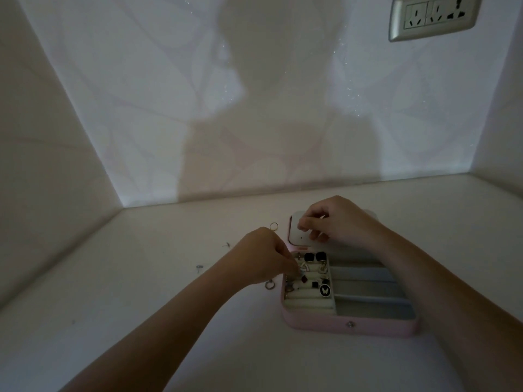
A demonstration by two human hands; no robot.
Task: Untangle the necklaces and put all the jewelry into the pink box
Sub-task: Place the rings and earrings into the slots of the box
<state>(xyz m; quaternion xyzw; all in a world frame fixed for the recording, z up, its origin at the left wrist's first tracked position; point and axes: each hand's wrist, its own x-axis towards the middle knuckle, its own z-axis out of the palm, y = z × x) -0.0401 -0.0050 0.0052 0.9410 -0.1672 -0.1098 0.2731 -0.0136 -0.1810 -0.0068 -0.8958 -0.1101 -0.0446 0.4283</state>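
Pinching a small piece [300, 269] over the ring rolls [307, 303] of the pink box [351, 329], left hand [259, 254] may dislodge seated earrings [314, 257]; right hand [336, 219] curled, contents indiscernible.

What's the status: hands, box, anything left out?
Left hand fingertips in roll section of pink box, right hand curled above lid; grips unclear. Box open, several pieces seated. Ring and studs loose on table.

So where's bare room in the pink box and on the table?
Bare: the grey compartments in the pink box's right half, and the table in front. Crowded: the padded rolls at the left hand, with loose rings just outside.
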